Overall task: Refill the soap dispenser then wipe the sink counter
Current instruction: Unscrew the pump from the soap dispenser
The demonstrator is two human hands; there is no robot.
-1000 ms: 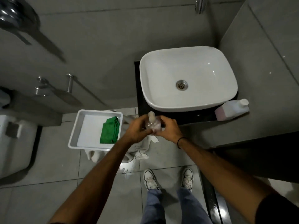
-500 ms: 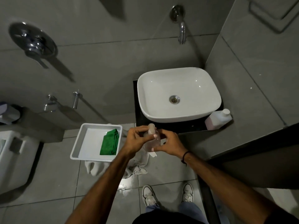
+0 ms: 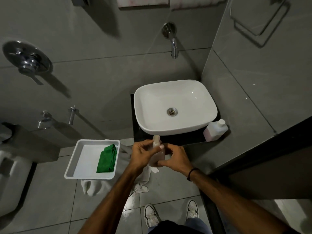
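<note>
I hold a small translucent soap dispenser (image 3: 157,155) with a pump top in front of the sink, below its front edge. My left hand (image 3: 143,154) grips it near the pump neck. My right hand (image 3: 175,160) clasps the lower body. A white refill bottle (image 3: 215,130) with pink liquid and a white cap lies tilted on the dark counter (image 3: 182,138) at the sink's right front corner. A folded green cloth (image 3: 107,158) lies in a white tray (image 3: 81,159) to the left.
The white basin (image 3: 146,115) sits on the dark counter under a wall spout (image 3: 173,48). White rags (image 3: 140,181) lie on the tiled floor beneath the tray. A toilet (image 3: 10,181) stands at far left. A grey wall (image 3: 253,107) rises right of the sink.
The camera has tilted upward, so the sink and hands sit lower in view. Both hands stay on the dispenser, with the fingers shifted slightly around its neck.
</note>
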